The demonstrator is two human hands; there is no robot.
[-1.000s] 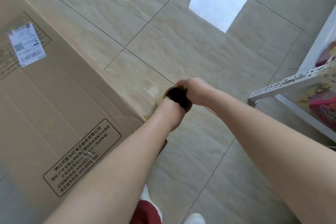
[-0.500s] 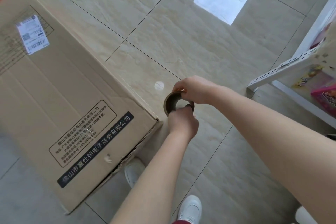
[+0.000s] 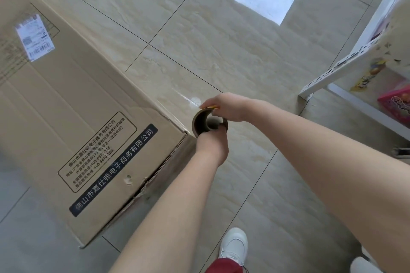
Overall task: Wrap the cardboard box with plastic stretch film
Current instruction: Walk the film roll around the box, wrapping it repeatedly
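Note:
A large cardboard box [image 3: 66,104] with a white shipping label and printed black text fills the left side. A roll of stretch film [image 3: 203,122] stands upright just past the box's near right corner; I look down its brown cardboard core. My left hand [image 3: 211,145] grips the roll's near rim from below. My right hand [image 3: 226,106] holds the far rim from above. A clear sheet of film [image 3: 173,97] stretches from the roll along the box's right side.
Glossy beige floor tiles [image 3: 221,40] spread ahead and to the right. A white metal shelf [image 3: 328,77] with colourful packages stands at the right edge. My white shoe [image 3: 234,244] is on the floor below my arms.
The view has shifted along the box toward its near corner. Both hands with the roll have come round to that corner, and film now trails along the box's right side.

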